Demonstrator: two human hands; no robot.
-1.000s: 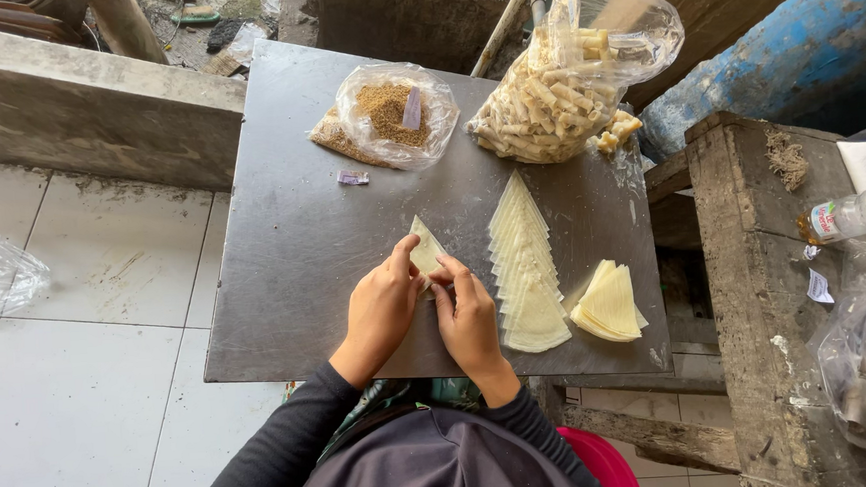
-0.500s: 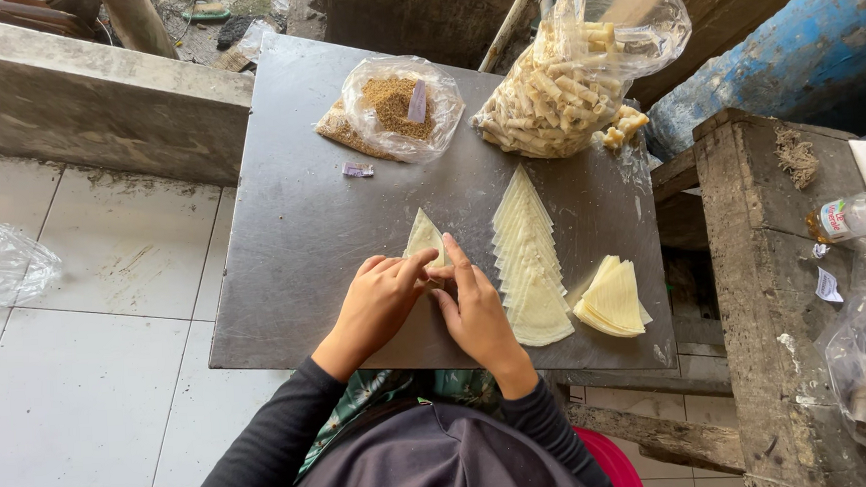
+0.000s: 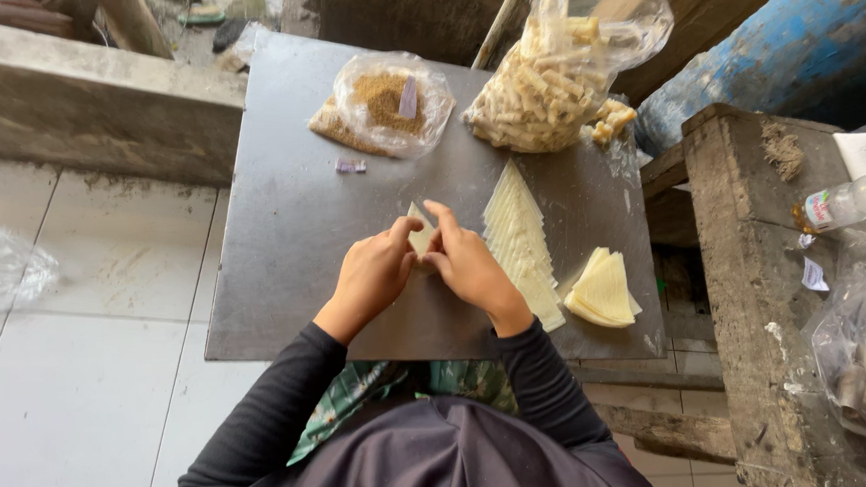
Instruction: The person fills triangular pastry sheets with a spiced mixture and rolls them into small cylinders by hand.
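Head view. The left hand [image 3: 373,275] and right hand [image 3: 467,263] meet at the near middle of a flat grey metal sheet [image 3: 291,222], knuckles up, wrists angled inward from dark sleeves. Both sets of fingertips pinch a small pale triangular pastry wrapper [image 3: 420,236], which lies on the sheet between them; the right index finger extends along its far edge. Just right of the hands lies a fanned row of thin, cream-coloured triangular wrappers [image 3: 518,238], and further right a short stack of folded wedges [image 3: 603,290]. At the far edge sit a clear plastic bag of brown crumbly filling [image 3: 384,104] and a larger clear bag of finished tan rolls [image 3: 544,86]. A rough concrete block [image 3: 744,254] stands to the right, pale floor tiles [image 3: 67,326] to the left.
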